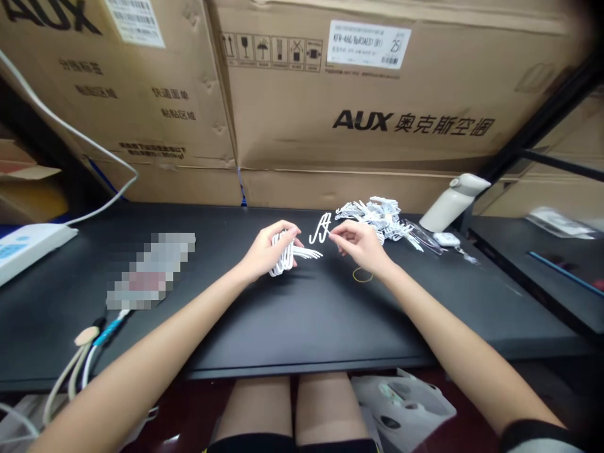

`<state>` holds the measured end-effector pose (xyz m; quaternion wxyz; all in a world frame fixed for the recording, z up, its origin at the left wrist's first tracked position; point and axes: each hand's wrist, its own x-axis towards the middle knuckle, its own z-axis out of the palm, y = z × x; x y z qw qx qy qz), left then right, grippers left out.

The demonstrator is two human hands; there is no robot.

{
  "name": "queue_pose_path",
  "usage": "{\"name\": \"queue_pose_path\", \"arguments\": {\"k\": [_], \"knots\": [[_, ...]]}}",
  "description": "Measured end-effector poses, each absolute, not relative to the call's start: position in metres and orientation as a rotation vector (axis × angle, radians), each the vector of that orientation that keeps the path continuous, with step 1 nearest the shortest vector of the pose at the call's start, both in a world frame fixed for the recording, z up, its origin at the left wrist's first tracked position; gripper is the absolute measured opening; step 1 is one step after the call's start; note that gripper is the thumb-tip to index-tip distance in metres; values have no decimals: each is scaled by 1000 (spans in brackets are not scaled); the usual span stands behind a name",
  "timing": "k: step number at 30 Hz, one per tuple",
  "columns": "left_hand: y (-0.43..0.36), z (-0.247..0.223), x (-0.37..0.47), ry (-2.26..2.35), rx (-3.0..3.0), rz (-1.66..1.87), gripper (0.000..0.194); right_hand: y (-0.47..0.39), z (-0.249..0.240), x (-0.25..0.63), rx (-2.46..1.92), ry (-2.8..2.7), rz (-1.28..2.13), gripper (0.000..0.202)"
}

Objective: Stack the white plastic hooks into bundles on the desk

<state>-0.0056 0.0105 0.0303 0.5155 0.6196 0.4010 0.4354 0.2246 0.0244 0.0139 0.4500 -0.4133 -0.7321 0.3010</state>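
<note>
Head view, left hand: my left hand (271, 248) has its thumb and fingers closed round a bundle of white hooks (282, 255), loops packed side by side, thin ends sticking out past my fingertips towards my right.
Right hand: my right hand (358, 242) has thumb and forefinger pressed together, pinching the lower right edge of the small white hooks (323, 228); the other fingers are curled in.
Small hooks' lie: they are between my hands, just left of my right fingertips, long axis slanting from far right to near left, curled ends nearest me.
Nearer hand: my right, touching them; my left is a little apart, its bundle's ends pointing just below and short of them.
Pile: a tangle of white pieces (377, 217) is on the black table (292, 327), beyond my right hand.
Band: a thin yellow loop (362, 280) lies near my right wrist.
Bottle: a white bottle (447, 204) is beyond the pile, to its right.
</note>
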Motion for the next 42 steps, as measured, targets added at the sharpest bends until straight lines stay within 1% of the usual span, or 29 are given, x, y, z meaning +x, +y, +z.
{"name": "queue_pose_path", "arguments": {"k": [9,15,20,27,30,36,38,42], "knots": [[7,25,1,989,1492,1005,34,8,13,212,-968,-2016,624,23],[5,23,3,1023,1442,986,37,8,17,213,-947,-2077,742,21],[4,20,5,1048,1367,966,36,6,20,212,-991,-2023,909,23],[5,20,8,1116,1278,925,28,6,20,212,-998,-2022,1064,23],[6,21,9,1128,1195,909,26,7,20,214,-987,-1982,1186,23],[6,20,8,1143,1162,896,28,8,16,209,-1016,-1865,1452,24],[7,20,8,1147,1154,891,29,7,14,206,-1016,-1867,1455,24],[7,20,9,1107,1143,923,28,5,15,205,-943,-1945,1338,26]]}}
